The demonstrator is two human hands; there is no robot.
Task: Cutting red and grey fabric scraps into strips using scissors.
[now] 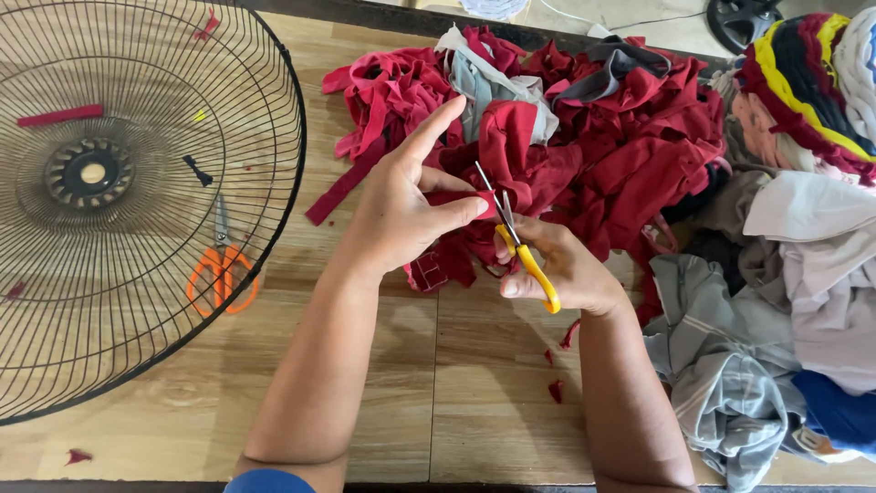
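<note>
1. Right now the left hand [401, 205] sits at frame centre, thumb and middle finger pinching a fold of red cloth [511, 160], index finger pointing up toward 1 o'clock, other fingers loosely spread.
2. Right hand [561, 269] is just at 4 o'clock of the left, closed around the yellow handle of the scissors [516, 242]; blades slightly parted, tips pointing to 11 o'clock, meeting the pinched cloth edge.
3. Red cloth hangs between both hands and runs up into the pile of red strips [593, 119] at 12 to 1 o'clock, with some grey pieces mixed in.
4. Heap of grey and white clothes [776, 301] at 3 to 4 o'clock, touching the red pile; a rolled bundle in red, yellow and black [803, 73] at 2 o'clock.
5. Black wire fan guard [137, 183] lies flat at 9 to 10 o'clock, well apart from the hands.
6. Orange scissors [222, 274] lie under the guard's wires at 8 o'clock of the left hand, closed as far as can be told.
7. Small red scraps [557, 388] on the wooden table [456, 383] at 6 o'clock, between the forearms.
</note>
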